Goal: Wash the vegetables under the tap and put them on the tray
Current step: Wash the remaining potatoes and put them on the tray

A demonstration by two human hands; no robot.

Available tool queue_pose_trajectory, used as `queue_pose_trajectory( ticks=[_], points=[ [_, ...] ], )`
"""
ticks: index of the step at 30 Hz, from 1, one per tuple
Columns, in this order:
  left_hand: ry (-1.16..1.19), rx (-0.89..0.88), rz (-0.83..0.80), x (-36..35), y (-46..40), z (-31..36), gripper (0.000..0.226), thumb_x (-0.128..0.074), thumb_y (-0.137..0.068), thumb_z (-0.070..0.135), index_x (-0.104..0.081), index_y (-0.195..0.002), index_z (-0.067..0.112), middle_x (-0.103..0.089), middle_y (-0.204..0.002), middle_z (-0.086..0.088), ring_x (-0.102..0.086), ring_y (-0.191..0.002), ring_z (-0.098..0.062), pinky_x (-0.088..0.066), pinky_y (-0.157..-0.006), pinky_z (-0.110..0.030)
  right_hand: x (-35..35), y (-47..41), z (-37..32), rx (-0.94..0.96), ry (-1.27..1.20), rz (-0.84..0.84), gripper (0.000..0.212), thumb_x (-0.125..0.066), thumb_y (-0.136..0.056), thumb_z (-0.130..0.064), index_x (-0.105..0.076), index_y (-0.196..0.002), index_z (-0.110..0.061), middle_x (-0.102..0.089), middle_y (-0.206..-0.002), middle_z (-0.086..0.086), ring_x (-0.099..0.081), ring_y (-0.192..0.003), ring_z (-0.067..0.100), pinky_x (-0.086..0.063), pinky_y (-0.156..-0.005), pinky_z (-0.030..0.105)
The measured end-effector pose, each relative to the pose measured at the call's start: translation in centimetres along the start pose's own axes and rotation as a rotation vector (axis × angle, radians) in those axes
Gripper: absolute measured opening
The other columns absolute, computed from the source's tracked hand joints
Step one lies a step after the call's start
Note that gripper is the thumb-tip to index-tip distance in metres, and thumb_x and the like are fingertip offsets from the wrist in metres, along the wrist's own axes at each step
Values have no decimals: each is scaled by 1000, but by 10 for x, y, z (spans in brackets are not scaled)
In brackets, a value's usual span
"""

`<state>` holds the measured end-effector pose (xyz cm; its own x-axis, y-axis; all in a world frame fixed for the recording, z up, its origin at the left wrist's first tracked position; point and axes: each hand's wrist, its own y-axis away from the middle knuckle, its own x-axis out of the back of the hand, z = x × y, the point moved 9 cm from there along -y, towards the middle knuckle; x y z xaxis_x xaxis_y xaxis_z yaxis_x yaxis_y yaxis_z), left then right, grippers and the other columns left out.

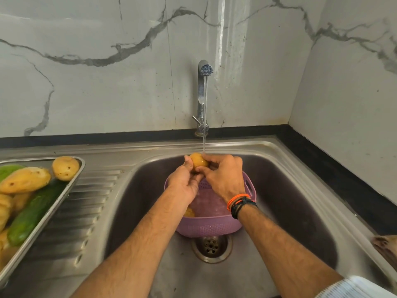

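Both hands hold one small yellow potato [198, 161] under the running tap [203, 91], above a purple colander [211, 226] that stands in the sink [290, 190]. My left hand [184, 179] cups the potato from the left. My right hand [223, 175] pinches it from the right, with its fingers curled over it. Another yellow piece [189, 212] lies inside the colander, partly hidden by my left forearm. On the drainboard at the left stands a steel tray [71, 190] with several potatoes [65, 168] and a green cucumber [32, 214].
The sink drain [211, 246] lies just in front of the colander. A black counter edge [335, 168] runs behind and to the right of the sink, below marble walls. A brownish object [385, 244] shows at the right edge.
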<state>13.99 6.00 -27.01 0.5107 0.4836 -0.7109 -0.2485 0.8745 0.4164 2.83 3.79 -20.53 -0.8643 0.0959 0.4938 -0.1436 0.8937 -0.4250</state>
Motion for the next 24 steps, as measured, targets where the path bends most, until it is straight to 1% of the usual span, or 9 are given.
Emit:
queue_pose_trajectory(
  ticks=[2,5,8,12,15,18,20,22,24],
  points=[
    [2,5,1,1,-2,0,38,-59,-97,19,-55,-127,-2,-65,-90,-17,-67,-68,-20,-58,-55,-32,1,0,-1,-5,-1,16,41,-85,-76,-18,-73,-115,-13,-76,-105,4,-71,-95,14,-57,-93,32],
    [-38,-14,-11,-1,-1,2,33,-58,-98,16,-57,-125,-2,-65,-88,-17,-68,-54,-16,-57,-49,-27,-3,-1,-5,18,26,-52,49,-79,-81,-14,-65,-128,-10,-69,-124,7,-63,-117,19,-47,-106,31],
    [-164,-73,-32,-4,1,8,25,-59,-98,13,-62,-119,0,-68,-92,-16,-66,-72,-17,-57,-50,-25,-8,-2,-4,28,73,-136,57,-74,-84,-14,-56,-138,-10,-61,-136,10,-55,-129,22,-39,-113,29],
    [-513,-252,-48,-2,-2,24,22,-66,-93,12,-69,-115,9,-73,-101,-13,-72,-92,-24,-62,-71,-37,-9,-2,0,30,120,-197,64,-78,-79,-20,-56,-140,-15,-64,-132,9,-57,-124,24,-43,-110,35],
    [-820,-359,-66,-8,4,29,29,-77,-82,33,-75,-110,24,-77,-102,0,-72,-99,-20,-58,-89,-46,-9,2,-7,93,137,-217,52,-72,-78,-12,-64,-130,-18,-72,-117,5,-63,-111,23,-48,-102,33],
    [-689,-273,-67,-4,6,27,20,-73,-89,23,-73,-108,15,-76,-97,-9,-72,-89,-21,-62,-76,-40,-4,0,-2,27,61,-162,41,-76,-75,-19,-72,-115,-24,-74,-95,0,-66,-92,19,-55,-88,32],
    [-569,-180,-99,-5,5,24,20,-66,-94,20,-68,-110,10,-72,-90,-12,-71,-82,-22,-62,-67,-36,0,-3,7,-72,-49,-120,50,-84,-71,-28,-70,-119,-23,-74,-103,-1,-66,-99,16,-56,-93,32],
    [-522,-149,-117,-7,7,23,26,-62,-96,16,-64,-121,8,-71,-96,-13,-71,-90,-25,-61,-70,-37,0,-4,10,-100,-87,-116,54,-85,-72,-31,-69,-123,-21,-73,-110,0,-66,-103,15,-54,-95,31],
    [-526,-165,-103,-8,8,24,31,-59,-97,8,-62,-128,8,-70,-109,-17,-70,-99,-28,-61,-75,-39,-2,-4,1,-27,-6,-157,50,-82,-76,-29,-67,-123,-22,-72,-110,2,-65,-104,19,-53,-94,30]
  ],
)
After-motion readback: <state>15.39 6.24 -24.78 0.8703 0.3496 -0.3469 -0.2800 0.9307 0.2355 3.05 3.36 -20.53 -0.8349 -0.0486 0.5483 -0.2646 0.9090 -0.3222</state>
